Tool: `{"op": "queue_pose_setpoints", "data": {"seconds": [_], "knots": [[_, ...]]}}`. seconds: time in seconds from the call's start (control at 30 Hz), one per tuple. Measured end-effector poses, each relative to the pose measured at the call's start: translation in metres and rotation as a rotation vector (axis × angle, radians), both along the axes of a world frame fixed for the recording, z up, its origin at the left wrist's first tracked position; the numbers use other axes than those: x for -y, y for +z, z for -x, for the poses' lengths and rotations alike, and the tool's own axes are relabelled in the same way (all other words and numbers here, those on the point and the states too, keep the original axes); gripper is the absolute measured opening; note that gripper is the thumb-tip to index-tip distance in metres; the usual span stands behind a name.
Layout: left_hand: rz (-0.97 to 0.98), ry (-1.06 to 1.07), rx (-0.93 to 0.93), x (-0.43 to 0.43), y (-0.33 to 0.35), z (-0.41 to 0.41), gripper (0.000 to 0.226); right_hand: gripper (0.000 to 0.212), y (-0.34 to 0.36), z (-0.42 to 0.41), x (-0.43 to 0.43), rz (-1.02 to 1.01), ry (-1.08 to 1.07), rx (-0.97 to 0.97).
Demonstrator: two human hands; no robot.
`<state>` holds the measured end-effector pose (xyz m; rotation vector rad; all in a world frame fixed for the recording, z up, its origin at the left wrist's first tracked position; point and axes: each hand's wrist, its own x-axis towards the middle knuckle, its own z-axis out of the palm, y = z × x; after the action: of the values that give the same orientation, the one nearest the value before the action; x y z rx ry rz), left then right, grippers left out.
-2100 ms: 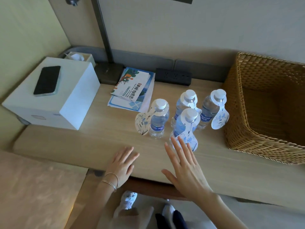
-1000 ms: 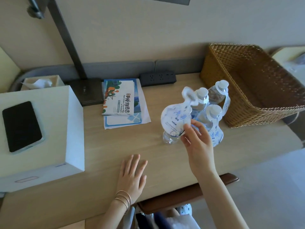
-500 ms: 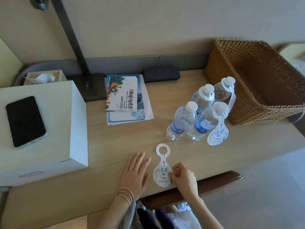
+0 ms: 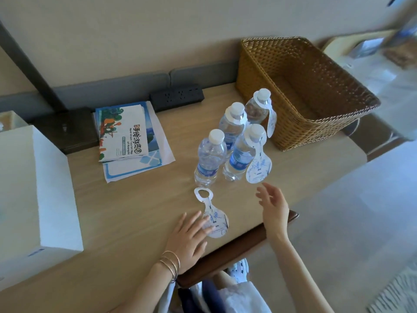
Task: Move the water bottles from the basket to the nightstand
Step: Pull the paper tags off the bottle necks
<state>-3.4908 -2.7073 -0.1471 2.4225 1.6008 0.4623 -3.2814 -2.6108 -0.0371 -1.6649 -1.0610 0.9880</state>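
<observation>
Four clear plastic bottles, white-capped and blue-labelled, were seen upright in a tight cluster on the desk, just beside the basket and outside it. White paddle-shaped paper tags were looped over the necks of three. A loose tag of the same shape lay flat in front of the cluster, its broad end partly covered by the fingertips of the left grip, which was laid flat on the desk with fingers straight, holding nothing. The right grip was held above the desk's near edge, wide and relaxed, near the tag hanging from the nearest-right bottle but apart from it.

Left of the cluster, printed brochures were stacked. A black power strip lay against the wall, and a white box stood at the far left.

The basket was woven from brown wicker, rectangular, with sloping walls. The desk was of pale matt wood grain. Thin metal bangles circled the left wrist.
</observation>
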Motion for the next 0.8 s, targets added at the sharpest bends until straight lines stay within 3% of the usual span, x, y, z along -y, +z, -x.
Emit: {"op": "queue_pose_setpoints", "data": {"seconds": [0.2, 0.4, 0.57, 0.7, 0.8], "knots": [[-0.008, 0.021, 0.057, 0.002, -0.002, 0.001, 0.042, 0.035, 0.011, -0.006, -0.024, 0.023, -0.035, -0.15], [-0.028, 0.012, 0.124, 0.001, -0.001, 0.002, 0.041, 0.006, 0.043, -0.002, -0.013, -0.04, -0.032, -0.251], [-0.046, 0.015, 0.167, 0.002, -0.001, 0.002, 0.039, 0.009, 0.08, 0.002, 0.001, -0.066, 0.0, -0.59], [-0.049, 0.022, 0.168, 0.002, 0.002, 0.003, 0.039, 0.005, 0.101, 0.008, 0.0, -0.156, 0.125, -0.697], [-0.048, 0.025, 0.173, 0.002, 0.003, 0.002, 0.039, 0.016, 0.101, 0.012, 0.003, -0.196, 0.191, -0.738]]}}
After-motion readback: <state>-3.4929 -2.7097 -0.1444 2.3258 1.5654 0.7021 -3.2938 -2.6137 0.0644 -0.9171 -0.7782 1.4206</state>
